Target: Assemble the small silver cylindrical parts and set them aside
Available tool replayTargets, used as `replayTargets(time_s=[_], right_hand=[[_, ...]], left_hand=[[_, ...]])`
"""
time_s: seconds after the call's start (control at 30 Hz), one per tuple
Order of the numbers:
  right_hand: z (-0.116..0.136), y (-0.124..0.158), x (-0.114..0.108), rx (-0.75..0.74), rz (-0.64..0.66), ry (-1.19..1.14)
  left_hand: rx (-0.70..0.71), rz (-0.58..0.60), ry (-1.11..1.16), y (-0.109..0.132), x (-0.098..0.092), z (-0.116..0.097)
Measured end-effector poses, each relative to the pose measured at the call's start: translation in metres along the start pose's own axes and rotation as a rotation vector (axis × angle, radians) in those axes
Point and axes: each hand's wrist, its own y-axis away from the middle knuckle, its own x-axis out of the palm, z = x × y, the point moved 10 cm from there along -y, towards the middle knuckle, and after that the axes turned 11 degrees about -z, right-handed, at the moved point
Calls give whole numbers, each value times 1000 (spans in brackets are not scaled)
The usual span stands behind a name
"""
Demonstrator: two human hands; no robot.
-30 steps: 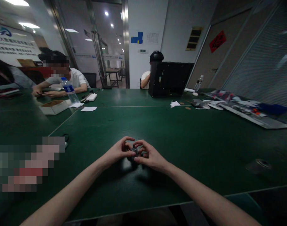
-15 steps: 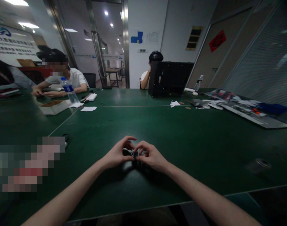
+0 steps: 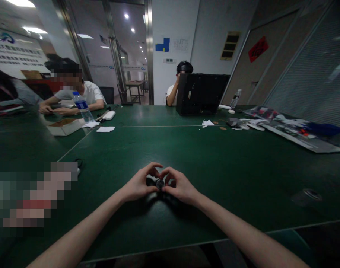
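A small round grey-and-black part (image 3: pixel 160 184) sits between the fingertips of both hands, just above the table; its exact kind is too small to make out. My left hand (image 3: pixel 140 182) curls round its left side, the thumb at its lower edge and the index finger arched above it. From the right, my right hand (image 3: pixel 178 185) pinches it with thumb and fingers. The part's round face points towards me. Its far side is hidden by the fingers.
On the green table (image 3: pixel 125 149) a clear cylindrical container (image 3: pixel 306 197) lies at right. A white box (image 3: pixel 65 127) and a water bottle (image 3: pixel 82 106) are at back left, a black case (image 3: pixel 205 93) at the back. Cluttered board (image 3: pixel 301 137) at far right. Other people sit across the table.
The small part has turned so its round face shows more fully. A pale, thin piece seen at its left half a second ago no longer shows. The hands have barely shifted.
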Motion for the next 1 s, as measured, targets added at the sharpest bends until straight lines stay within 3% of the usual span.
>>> replayTargets(time_s=[0.63,1.0], right_hand=[[-5,-2,-2,12,-21,115],[3,-1,-2,-28,-14,154]], left_hand=[[-98,122,183,2,13,15],[-43,141,59,2,14,10]])
